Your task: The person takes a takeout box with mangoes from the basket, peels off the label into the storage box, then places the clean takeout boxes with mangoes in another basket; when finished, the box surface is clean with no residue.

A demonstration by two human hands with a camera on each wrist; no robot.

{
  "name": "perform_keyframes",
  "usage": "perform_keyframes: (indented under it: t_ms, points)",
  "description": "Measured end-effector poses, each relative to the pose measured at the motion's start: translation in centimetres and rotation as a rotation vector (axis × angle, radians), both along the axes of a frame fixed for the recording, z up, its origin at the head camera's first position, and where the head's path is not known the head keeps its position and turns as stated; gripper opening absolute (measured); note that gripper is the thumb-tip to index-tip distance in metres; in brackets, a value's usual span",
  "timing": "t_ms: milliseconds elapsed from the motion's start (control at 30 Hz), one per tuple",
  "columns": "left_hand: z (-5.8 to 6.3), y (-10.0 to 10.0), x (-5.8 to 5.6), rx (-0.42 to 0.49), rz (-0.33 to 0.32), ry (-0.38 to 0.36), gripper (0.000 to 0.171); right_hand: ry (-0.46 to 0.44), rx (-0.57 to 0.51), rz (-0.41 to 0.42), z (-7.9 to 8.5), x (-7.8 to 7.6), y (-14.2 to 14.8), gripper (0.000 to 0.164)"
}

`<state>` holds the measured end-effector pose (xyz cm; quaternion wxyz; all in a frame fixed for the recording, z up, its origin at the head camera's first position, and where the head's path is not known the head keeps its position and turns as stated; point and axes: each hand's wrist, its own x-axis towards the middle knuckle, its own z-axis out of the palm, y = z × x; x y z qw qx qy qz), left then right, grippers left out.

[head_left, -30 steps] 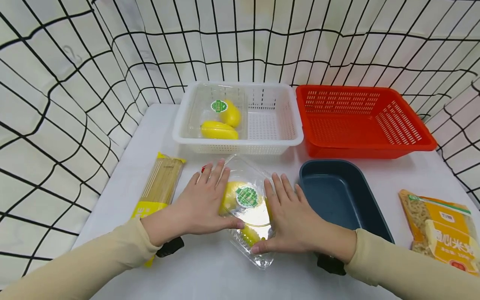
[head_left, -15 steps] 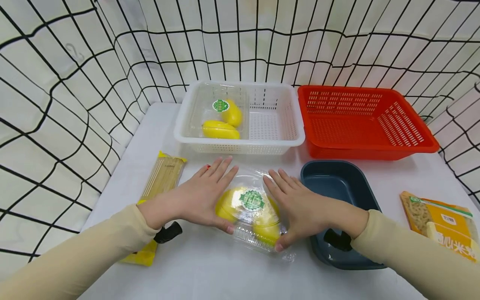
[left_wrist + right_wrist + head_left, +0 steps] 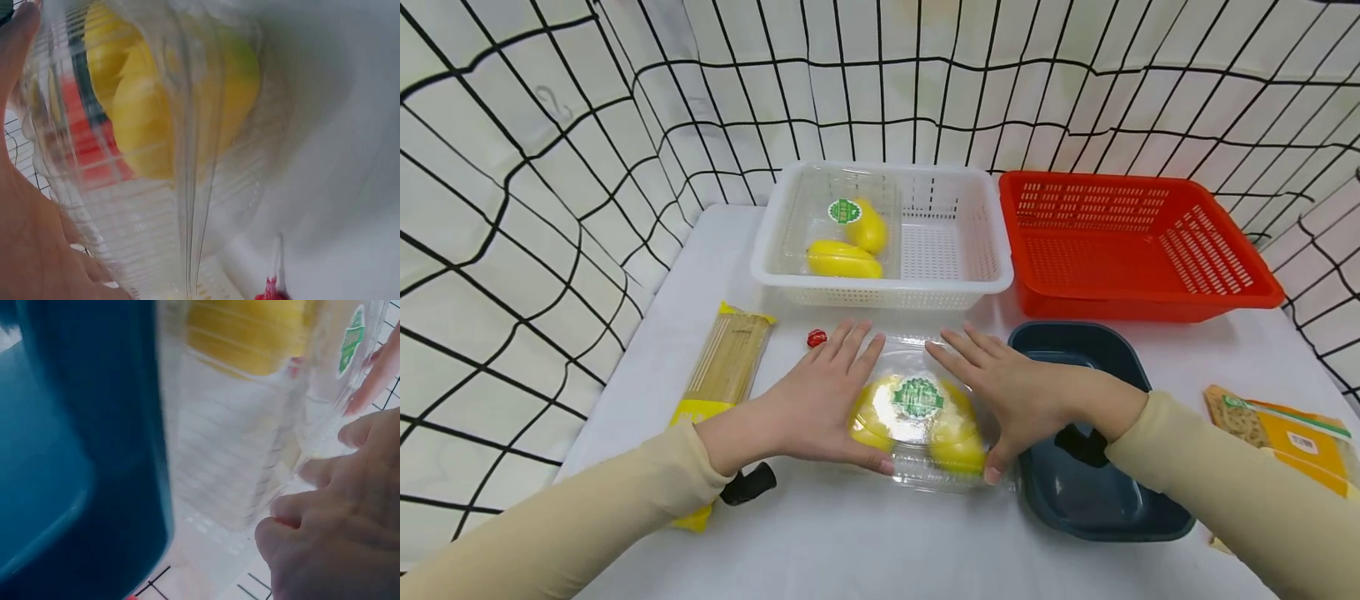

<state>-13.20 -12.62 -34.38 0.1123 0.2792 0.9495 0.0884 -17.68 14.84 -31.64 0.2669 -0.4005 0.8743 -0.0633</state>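
Observation:
A clear plastic clamshell box (image 3: 917,363) with a green-and-white label lies squarely in front of me. Yellow mango-like fruits (image 3: 957,437) show through its lid. My left hand (image 3: 823,400) rests against the box's left side, fingers extended, thumb along the near edge. On the opposite side, my right hand (image 3: 1030,387) touches the box with fingers spread and thumb near the front corner. Ribbed box walls (image 3: 219,456) fill the middle of the right wrist view, beside that hand's fingertips. Past the left fingertips is a small red-wrapped candy (image 3: 817,337).
A dark blue dish (image 3: 1093,492) stands right beside the box, partly under my right forearm. Behind are a white basket (image 3: 880,296) holding another fruit box and a red basket (image 3: 1142,304). Noodles (image 3: 730,354) lie left, a yellow-orange food bag (image 3: 1285,433) right. Black mesh surrounds the table.
Between my hands the clamshell box has turned from a slant to square-on and shifted slightly right. Both hands moved with it, and the red candy has come out from behind my left fingers.

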Motion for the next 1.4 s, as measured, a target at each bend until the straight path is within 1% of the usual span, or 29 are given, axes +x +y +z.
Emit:
perform_keyframes:
  t_ms: [167, 300, 367, 500, 600, 800, 933, 1000, 1100, 1200, 1267, 1400]
  points:
    - [-0.2, 0.5, 0.6, -0.010, 0.045, 0.050, 0.139, 0.072, -0.080, -0.044, -1.0, 0.3, 1.1, 0.143]
    - [-0.1, 0.6, 0.7, -0.027, 0.050, 0.075, 0.139, 0.138, -0.132, -0.066, -1.8, 0.9, 1.5, 0.139]
    - [0.0, 0.6, 0.5, -0.042, 0.038, 0.072, 0.140, 0.155, -0.138, -0.074, -2.0, 1.0, 1.6, 0.138]
    - [0.2, 0.4, 0.0, -0.063, -0.004, 0.038, 0.142, 0.163, -0.138, -0.079, -2.1, 1.2, 1.4, 0.138]
    - [0.3, 0.3, -0.3, -0.050, -0.025, 0.010, 0.143, 0.155, -0.135, -0.079, -2.1, 1.1, 1.3, 0.137]
    - [0.1, 0.3, -0.4, -0.009, -0.034, -0.002, 0.143, 0.141, -0.140, -0.064, -1.7, 0.8, 1.1, 0.131]
    - [0.1, 0.3, -0.4, -0.008, -0.033, -0.007, 0.142, 0.125, -0.194, -0.040, -1.0, 0.2, 0.2, 0.117]
    - [0.1, 0.3, -0.4, -0.012, -0.035, -0.010, 0.142, 0.130, -0.229, -0.018, -0.6, -0.1, -0.4, 0.105]
    - [0.1, 0.3, -0.4, -0.019, -0.041, -0.011, 0.142, 0.134, -0.265, 0.019, 0.0, -0.5, -1.6, 0.083]
    - [0.0, 0.2, -0.5, -0.021, -0.045, -0.007, 0.142, 0.136, -0.286, 0.083, 0.4, -0.9, -2.8, 0.059]
    - [0.0, 0.2, -0.5, -0.018, -0.045, -0.007, 0.142, 0.135, -0.303, 0.133, 0.6, -1.1, -3.5, 0.047]
    - [-0.1, 0.0, -0.5, -0.016, -0.042, -0.005, 0.141, 0.153, -0.322, 0.227, 0.6, -1.5, -4.8, 0.034]
